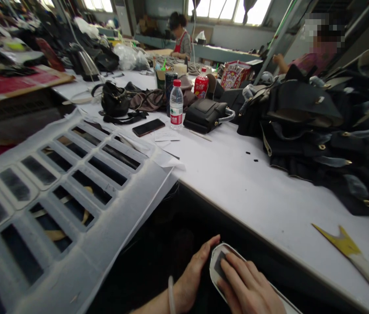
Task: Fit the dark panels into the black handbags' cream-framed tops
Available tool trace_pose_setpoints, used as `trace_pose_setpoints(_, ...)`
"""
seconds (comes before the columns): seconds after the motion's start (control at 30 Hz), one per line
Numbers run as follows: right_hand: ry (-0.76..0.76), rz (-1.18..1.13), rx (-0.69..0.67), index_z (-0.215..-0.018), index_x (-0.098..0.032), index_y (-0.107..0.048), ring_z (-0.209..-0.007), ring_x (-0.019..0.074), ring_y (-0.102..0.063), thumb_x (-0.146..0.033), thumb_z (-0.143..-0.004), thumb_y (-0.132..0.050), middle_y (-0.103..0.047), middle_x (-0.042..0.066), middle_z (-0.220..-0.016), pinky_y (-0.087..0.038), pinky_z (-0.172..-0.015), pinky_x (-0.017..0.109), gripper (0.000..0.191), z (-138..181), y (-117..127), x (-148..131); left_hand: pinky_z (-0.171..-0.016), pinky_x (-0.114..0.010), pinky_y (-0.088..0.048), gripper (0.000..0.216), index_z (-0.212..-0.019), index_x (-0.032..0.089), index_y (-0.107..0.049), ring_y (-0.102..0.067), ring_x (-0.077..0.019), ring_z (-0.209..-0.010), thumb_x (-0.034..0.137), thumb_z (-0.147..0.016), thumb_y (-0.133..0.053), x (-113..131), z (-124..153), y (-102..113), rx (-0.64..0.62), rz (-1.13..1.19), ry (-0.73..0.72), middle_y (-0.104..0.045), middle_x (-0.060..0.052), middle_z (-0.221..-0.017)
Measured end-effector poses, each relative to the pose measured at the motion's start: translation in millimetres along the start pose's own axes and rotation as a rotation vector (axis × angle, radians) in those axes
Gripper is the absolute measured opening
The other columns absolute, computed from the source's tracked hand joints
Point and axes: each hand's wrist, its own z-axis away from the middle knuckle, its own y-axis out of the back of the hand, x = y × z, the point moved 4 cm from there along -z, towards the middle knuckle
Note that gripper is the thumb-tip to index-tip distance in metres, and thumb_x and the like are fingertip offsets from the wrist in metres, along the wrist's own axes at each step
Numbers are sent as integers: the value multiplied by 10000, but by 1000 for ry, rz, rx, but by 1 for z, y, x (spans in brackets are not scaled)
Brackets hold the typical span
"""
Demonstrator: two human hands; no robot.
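A long white panel (216, 275) with a rounded end and a dark grey middle is at the bottom centre, past the front edge of the table. Across its face lie the bent fingers of my right hand (250, 288), which grips it; the thumb is hardly seen. My left hand (189, 279), with a pale bangle (171, 294) at the wrist, is beside the panel's left edge. Its fingers are stretched out and it holds nothing that I can see. Whether its fingertips touch the panel's edge I cannot tell.
On my left lies a pale sheet (86, 257) with rows of slots, some bearing white-rimmed panels (15, 185). The white table (210, 174) carries a phone (148, 127), a water bottle (176, 107), black bags (205, 114) and a yellow-tipped tool (341, 242). Two people are farther back.
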Motion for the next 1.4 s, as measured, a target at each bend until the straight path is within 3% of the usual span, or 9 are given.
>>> trace_pose_setpoints(0.17,-96,-126,-79,-1158,-223,-584,-960,192,-660,-267,-864,-605,-675,16,-1201,-569,-830,311,298,-9,0,0,-1191,-411,-274,425,-1343,215,-591,-465,-241,-1352,383,-992,-421,2,-3,1,-48,-24,-35,-582,-31,-1412)
trace_pose_setpoints(0.33,-168,-104,57,-1158,-182,-578,-965,220,-676,-278,-933,-470,-694,59,-1167,-541,-856,396,268,-9,6,-5,-1193,-419,-265,429,-1338,198,-591,-470,-247,-1344,380,-995,-409,1,-5,4,-98,-15,6,-594,-40,-1396)
trace_pose_setpoints(0.53,-242,-138,25,-1213,-229,-578,-1036,215,-630,-264,-878,-604,-652,3,-1263,-507,-893,375,338,-2,4,-8,-1153,-431,-318,438,-1296,169,-615,-530,-263,-1277,420,-992,-423,4,-8,4,-139,11,39,-644,-77,-1316)
trace_pose_setpoints(0.8,-388,-245,90,-1165,-254,-594,-1009,203,-604,-182,-812,-640,-652,-31,-1240,-478,-874,368,363,2,6,-10,-1155,-428,-328,482,-1353,210,-580,-517,-263,-1305,464,-949,-509,31,2,0,-115,-213,137,-613,-55,-1374)
trace_pose_setpoints(0.93,-428,-281,142,-1147,-269,-616,-987,191,-609,-163,-772,-649,-668,-56,-1218,-452,-851,356,391,1,4,-10,-1153,-387,-327,513,-1368,234,-580,-504,-265,-1321,502,-933,-525,53,7,-10,-55,-649,29,-590,-43,-1404)
trace_pose_setpoints(1.03,-503,-329,209,-1101,-271,-644,-960,192,-608,-149,-739,-636,-686,-74,-1179,-431,-828,362,382,0,4,-11,-1070,-377,-395,477,-1325,239,-626,-602,-291,-1192,497,-953,-477,71,4,-22,-60,-1032,-79,-667,-67,-1294)
trace_pose_setpoints(1.2,-518,-323,255,-1058,-253,-677,-951,190,-586,-145,-740,-629,-695,-62,-1140,-411,-844,344,339,1,4,-11,-810,-332,-479,422,-1034,243,-741,-693,-256,-774,498,-962,-412,81,-5,-37,-122,-1228,-124,-745,-80,-858)
trace_pose_setpoints(1.3,-469,-319,237,-1103,-252,-677,-955,185,-574,-149,-763,-624,-687,-62,-1167,-409,-842,331,359,2,3,-10,-705,-289,-468,464,-954,228,-721,-683,-220,-695,466,-991,-324,79,-7,-41,-106,-1407,-94,-732,-66,-790)
trace_pose_setpoints(1.4,-472,-316,239,-1130,-255,-671,-968,181,-566,-147,-763,-627,-683,-72,-1185,-404,-844,328,386,3,4,-9,-689,-278,-466,469,-960,232,-728,-685,-207,-692,462,-997,-322,79,-6,-43,-97,-1409,-100,-740,-57,-793)
